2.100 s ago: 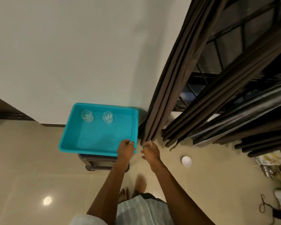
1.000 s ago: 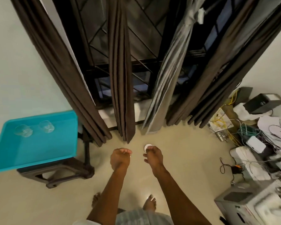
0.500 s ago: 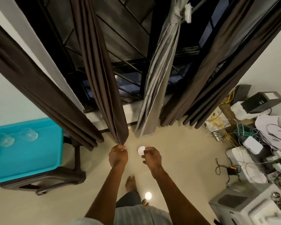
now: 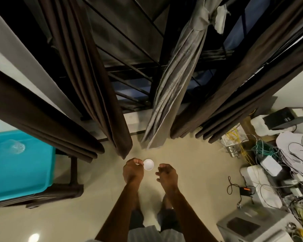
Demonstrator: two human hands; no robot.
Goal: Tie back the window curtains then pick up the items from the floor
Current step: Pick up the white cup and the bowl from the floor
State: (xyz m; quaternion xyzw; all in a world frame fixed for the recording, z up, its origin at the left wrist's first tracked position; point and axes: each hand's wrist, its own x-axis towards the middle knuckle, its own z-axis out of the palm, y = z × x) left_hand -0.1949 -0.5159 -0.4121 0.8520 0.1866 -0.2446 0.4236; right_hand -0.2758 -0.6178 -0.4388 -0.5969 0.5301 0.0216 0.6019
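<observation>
Hanging lengthwise, the brown curtain (image 4: 110,116) ends just beyond the curled left hand (image 4: 133,170), contents unclear; the right hand (image 4: 167,174) is slack, empty.

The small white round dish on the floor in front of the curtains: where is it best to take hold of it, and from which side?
Pinch the rim of the white dish from straight above, at its near edge. It seems to lie flat and open upward on the floor, too shallow to grasp around.
</observation>
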